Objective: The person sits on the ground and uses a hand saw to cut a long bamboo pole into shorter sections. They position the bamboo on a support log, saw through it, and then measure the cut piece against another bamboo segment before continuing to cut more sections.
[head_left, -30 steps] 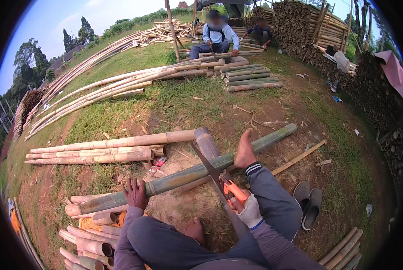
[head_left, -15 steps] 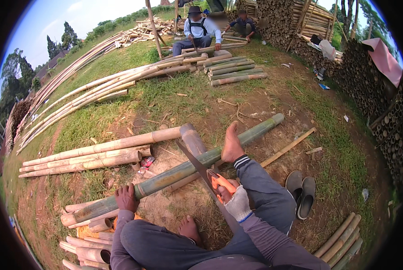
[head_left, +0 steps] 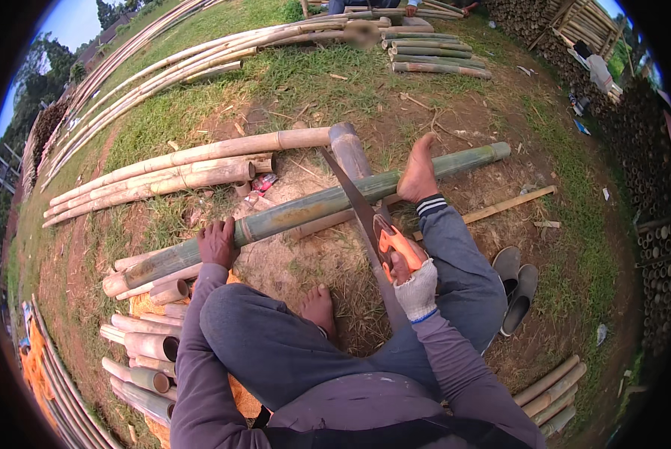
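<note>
A thick green bamboo pole [head_left: 305, 205] lies slantwise in front of me, its far end up to the right. My left hand [head_left: 218, 241], bare, is closed over the pole near its lower left end. In a pale knitted glove, my right hand [head_left: 412, 283] grips the orange handle of a hand saw [head_left: 356, 200]. The blade crosses the pole just left of my bare right foot [head_left: 419, 170], which presses on the pole. Under the pole runs a greyish bamboo support [head_left: 346, 153]. Whether the teeth have cut in cannot be made out.
Long tan bamboo poles [head_left: 193, 156] lie left of the support. Short cut pieces [head_left: 153, 346] are heaped by my left knee. A pair of dark clogs [head_left: 516, 289] stands right of my leg, near a thin bamboo strip [head_left: 509, 203]. Other people sit at the far end.
My view has tipped downward, so the scene sits higher and more of my lap shows. Both hands keep their holds; the saw still lies across the pole.
</note>
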`<state>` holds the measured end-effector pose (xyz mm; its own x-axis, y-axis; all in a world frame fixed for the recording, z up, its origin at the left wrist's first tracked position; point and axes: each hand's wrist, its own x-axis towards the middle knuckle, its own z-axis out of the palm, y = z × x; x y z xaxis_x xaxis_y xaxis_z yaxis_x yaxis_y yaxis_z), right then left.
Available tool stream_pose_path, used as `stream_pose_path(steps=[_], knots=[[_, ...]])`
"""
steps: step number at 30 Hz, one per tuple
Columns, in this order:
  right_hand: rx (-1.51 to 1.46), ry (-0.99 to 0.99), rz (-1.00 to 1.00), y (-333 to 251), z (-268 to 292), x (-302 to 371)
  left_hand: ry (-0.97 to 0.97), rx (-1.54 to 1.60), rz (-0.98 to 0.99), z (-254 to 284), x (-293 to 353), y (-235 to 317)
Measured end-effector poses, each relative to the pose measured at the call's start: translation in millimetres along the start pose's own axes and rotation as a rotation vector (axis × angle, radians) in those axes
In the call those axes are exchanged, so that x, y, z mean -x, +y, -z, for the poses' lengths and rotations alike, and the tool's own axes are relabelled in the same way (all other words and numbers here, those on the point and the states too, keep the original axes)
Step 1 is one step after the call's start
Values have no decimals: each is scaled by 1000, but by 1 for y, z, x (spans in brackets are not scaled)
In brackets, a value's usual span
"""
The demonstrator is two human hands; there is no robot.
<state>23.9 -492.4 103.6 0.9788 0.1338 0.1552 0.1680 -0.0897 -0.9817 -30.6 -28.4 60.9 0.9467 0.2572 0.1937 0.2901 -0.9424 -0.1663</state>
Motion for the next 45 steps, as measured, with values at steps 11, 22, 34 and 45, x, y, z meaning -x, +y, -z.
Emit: stream_pose_path(steps=[11,22,34,45], knots=[[-124,36,-136,5,17,23,-21,-1,18,3,0,9],[31,22,103,33,-18,-28,-17,9,8,1,-6,8],[41,-5,-26,-14,29,47,-16,5,13,5,-2,8],[185,45,208,41,-24,-43,-20,-3,11,8,-8,10]])
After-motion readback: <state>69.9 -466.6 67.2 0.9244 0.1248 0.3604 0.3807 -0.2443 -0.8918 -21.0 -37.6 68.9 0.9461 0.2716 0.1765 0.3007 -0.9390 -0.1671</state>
